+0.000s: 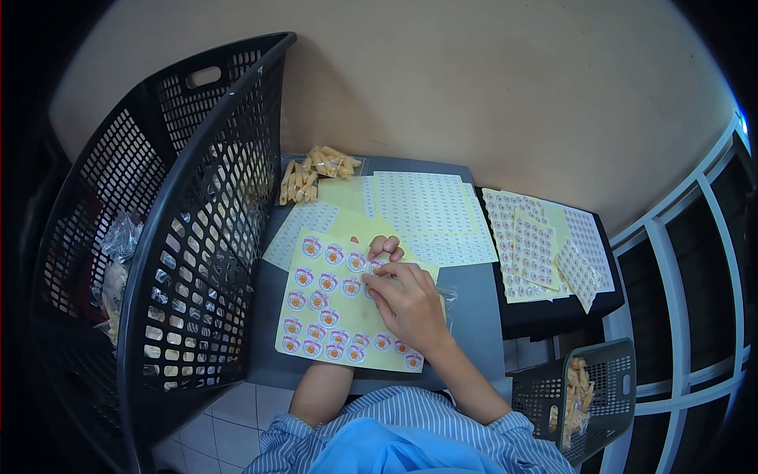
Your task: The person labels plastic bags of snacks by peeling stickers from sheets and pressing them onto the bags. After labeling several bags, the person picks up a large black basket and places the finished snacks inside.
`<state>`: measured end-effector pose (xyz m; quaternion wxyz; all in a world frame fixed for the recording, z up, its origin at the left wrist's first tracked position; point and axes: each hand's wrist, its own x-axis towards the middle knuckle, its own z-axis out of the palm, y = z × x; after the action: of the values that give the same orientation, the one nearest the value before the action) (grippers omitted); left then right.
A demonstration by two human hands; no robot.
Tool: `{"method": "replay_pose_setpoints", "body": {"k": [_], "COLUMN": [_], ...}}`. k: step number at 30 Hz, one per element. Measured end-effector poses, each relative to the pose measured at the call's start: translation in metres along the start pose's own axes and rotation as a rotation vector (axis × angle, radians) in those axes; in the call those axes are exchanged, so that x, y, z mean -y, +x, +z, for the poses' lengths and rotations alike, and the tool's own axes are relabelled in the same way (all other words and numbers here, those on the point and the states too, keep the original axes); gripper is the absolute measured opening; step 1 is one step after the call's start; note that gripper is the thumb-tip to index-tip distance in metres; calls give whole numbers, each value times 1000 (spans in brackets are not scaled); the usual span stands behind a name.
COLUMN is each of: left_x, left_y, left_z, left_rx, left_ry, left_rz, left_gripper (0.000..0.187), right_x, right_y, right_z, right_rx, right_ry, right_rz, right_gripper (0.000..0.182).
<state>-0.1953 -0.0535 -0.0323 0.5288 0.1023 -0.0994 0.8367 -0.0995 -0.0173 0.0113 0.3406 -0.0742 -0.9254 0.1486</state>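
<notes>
Beige wall (474, 87), white-tiled floor (213, 426), window bars (695, 261)

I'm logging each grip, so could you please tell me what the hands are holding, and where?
The right hand pinches a round sticker at its edge on the yellow sticker sheet. The left hand lies mostly hidden beneath; its grip cannot be told.

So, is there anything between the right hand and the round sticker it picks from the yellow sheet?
Nothing visible: the right hand already has its fingers on a round sticker of the yellow sheet.
</notes>
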Motion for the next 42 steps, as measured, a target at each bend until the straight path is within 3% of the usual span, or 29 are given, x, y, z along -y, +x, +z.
{"method": "replay_pose_setpoints", "body": {"k": [23,29,32,42], "left_x": [15,15,8,8], "left_y": [-10,-8,-10,-11], "left_z": [25,29,34,34], "left_rx": [-261,-318,-191,-221], "left_ry": [-3,-12,9,5], "left_rz": [-87,-61,-94,16], "left_gripper": [44,46,45,45], "right_x": [-19,-17,-15,-13], "right_y": [1,-7,-11,-28], "right_z": [-8,-7,-5,-8], "right_rx": [114,4,-67,-170], "right_ry": [129,69,50,-52], "right_rz": [-94,-129,-132,-119], "right_gripper": [14,16,16,17]}}
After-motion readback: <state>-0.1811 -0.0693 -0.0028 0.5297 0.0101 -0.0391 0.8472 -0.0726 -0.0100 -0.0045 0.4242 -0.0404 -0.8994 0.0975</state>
